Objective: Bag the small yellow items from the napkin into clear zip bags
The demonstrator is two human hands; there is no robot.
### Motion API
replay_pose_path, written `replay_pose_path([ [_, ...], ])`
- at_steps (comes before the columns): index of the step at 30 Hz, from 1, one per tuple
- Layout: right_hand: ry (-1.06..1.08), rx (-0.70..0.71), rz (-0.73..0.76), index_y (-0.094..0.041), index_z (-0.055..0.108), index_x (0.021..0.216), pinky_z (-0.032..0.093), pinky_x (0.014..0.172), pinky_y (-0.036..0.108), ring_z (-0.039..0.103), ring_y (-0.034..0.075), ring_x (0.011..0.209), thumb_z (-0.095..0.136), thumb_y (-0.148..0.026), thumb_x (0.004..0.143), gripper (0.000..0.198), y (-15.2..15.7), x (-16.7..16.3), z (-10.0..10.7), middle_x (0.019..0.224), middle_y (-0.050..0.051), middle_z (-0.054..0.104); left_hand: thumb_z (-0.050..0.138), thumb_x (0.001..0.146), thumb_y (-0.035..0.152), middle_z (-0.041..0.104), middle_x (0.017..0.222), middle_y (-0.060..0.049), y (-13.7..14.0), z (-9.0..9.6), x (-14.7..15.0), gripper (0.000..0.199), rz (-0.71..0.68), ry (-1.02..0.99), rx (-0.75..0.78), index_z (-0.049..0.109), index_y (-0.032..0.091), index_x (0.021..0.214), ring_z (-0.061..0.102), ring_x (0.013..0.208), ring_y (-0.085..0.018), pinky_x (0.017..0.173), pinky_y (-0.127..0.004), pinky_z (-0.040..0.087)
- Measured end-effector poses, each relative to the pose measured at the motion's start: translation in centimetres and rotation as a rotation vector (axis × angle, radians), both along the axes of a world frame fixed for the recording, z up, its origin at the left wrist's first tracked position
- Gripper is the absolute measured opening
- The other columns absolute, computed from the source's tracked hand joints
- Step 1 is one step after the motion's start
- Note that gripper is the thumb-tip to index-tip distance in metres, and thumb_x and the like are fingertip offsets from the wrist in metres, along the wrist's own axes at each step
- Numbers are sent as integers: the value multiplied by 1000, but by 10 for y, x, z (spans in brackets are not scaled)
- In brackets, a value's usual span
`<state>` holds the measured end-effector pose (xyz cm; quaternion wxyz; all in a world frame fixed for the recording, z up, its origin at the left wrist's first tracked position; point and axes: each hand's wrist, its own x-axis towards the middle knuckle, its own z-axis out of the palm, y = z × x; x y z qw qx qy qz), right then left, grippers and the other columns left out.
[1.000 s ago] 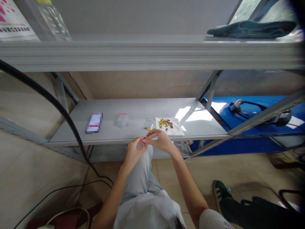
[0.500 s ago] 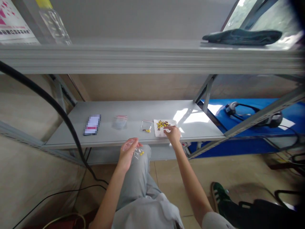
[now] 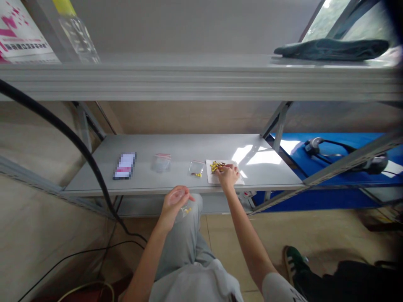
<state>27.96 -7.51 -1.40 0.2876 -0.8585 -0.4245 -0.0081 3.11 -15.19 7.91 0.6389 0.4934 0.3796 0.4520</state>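
My left hand point(image 3: 173, 205) is closed on a small clear zip bag point(image 3: 181, 214) above my knee. A few yellow pieces show in the bottom of that bag. On the shelf, my right hand point(image 3: 229, 176) reaches into a pile of small yellow and dark red pieces point(image 3: 215, 166), perhaps capsules. Its fingers are bunched together at the pile, and what they pinch is too small to make out. Under the pile lies a white paper sheet point(image 3: 213, 179). Just left of the sheet is another clear zip bag point(image 3: 195, 167) with several similar pieces inside.
Farther left on the grey shelf point(image 3: 182, 144) lie a stack of clear zip bags point(image 3: 162, 162) and a phone point(image 3: 125, 165). An upper shelf edge point(image 3: 189, 82) crosses overhead. A thick black cable point(image 3: 91, 159) hangs at left. Another person's shoe point(image 3: 295, 262) is at lower right.
My right hand has shifted slightly at the pile, its fingers now more bunched over the pieces. My left hand has turned a little, still with the bag. The whole view has moved slightly.
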Motion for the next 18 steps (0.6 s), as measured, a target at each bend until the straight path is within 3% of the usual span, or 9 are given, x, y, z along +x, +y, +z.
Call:
replay_pose_path([
  [8, 8, 1, 40, -17, 73, 79, 30, 84, 41, 42, 29, 103, 58, -31, 73, 21, -6, -1, 10, 103, 13, 60, 70, 70, 37, 61, 71, 0, 0, -6, 6, 27, -12, 77, 61, 61, 16, 85, 61, 71, -13, 73, -24, 44],
  [13, 61, 58, 154, -17, 73, 76, 34, 85, 40, 48, 28, 100, 62, -32, 74, 19, -16, -8, 37, 100, 11, 63, 65, 73, 35, 62, 68, -1, -1, -8, 12, 25, -59, 112, 64, 61, 17, 90, 61, 71, -14, 71, -24, 44],
  [16, 172, 144, 399, -22, 74, 82, 40, 81, 32, 56, 20, 92, 62, -37, 77, 19, -32, -25, 69, 96, 6, 65, 65, 73, 30, 63, 71, -2, 2, -13, 14, 21, -47, 222, 166, 63, 17, 88, 60, 69, -13, 75, -25, 45],
  [18, 361, 241, 764, -22, 74, 80, 43, 77, 29, 57, 18, 93, 64, -37, 77, 18, -47, -40, 91, 97, 5, 64, 65, 71, 27, 65, 78, -3, 4, -18, 14, 19, -5, 297, 232, 65, 17, 88, 59, 72, -14, 78, -26, 44],
])
